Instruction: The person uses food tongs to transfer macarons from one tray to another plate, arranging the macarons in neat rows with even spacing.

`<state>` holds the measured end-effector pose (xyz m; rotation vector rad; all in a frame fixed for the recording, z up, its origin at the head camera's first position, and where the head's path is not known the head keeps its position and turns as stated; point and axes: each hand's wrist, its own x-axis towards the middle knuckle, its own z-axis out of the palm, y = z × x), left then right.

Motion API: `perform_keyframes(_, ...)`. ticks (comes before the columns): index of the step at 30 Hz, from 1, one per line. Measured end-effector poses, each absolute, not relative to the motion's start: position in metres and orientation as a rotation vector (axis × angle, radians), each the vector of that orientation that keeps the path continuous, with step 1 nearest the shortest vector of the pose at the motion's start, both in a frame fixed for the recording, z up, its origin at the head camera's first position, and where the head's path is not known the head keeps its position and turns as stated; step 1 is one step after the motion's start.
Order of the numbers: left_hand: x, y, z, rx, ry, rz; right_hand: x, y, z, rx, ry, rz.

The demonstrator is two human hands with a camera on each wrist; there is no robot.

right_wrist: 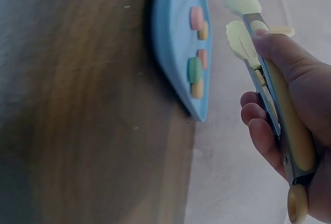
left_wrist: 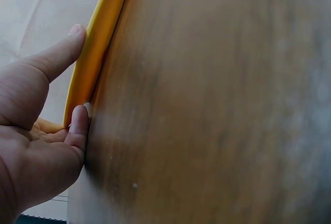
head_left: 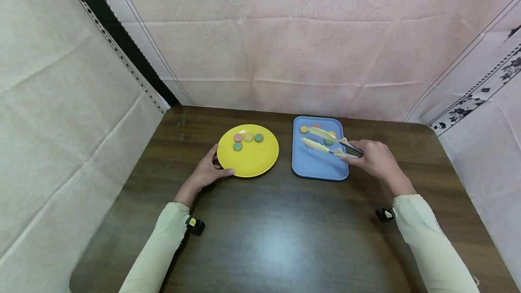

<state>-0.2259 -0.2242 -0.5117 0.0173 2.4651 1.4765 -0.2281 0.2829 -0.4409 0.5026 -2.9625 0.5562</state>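
Note:
My left hand (head_left: 205, 174) holds the left rim of a round yellow plate (head_left: 252, 162). In the left wrist view the thumb lies on the plate's edge and the other fingers are curled near its underside. Small round pastel pieces sit on the plate: a pink one (head_left: 238, 137), a yellow one (head_left: 248, 137) and two green ones. My right hand (head_left: 379, 161) grips tongs (right_wrist: 279, 89) with cream scalloped tips, spread apart above a blue tray (head_left: 319, 168). Several similar pieces lie on the tray, among them a green disc (right_wrist: 194, 70). Nothing shows between the tips.
Plate and tray stand side by side near the far edge of a dark wooden table (head_left: 264, 234). Behind it hangs a pale cloth (head_left: 285, 58), with another cloth (head_left: 61, 125) at the left. A small black camera is strapped to each wrist.

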Motion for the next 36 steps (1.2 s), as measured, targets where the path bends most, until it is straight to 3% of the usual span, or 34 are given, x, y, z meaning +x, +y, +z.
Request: perform_keyframes(36, -0.227, -0.224, -0.513, 0.021, 2.467, 1.479, -0.223, 0.290, -0.468, 0.513, -3.003, 0.566)
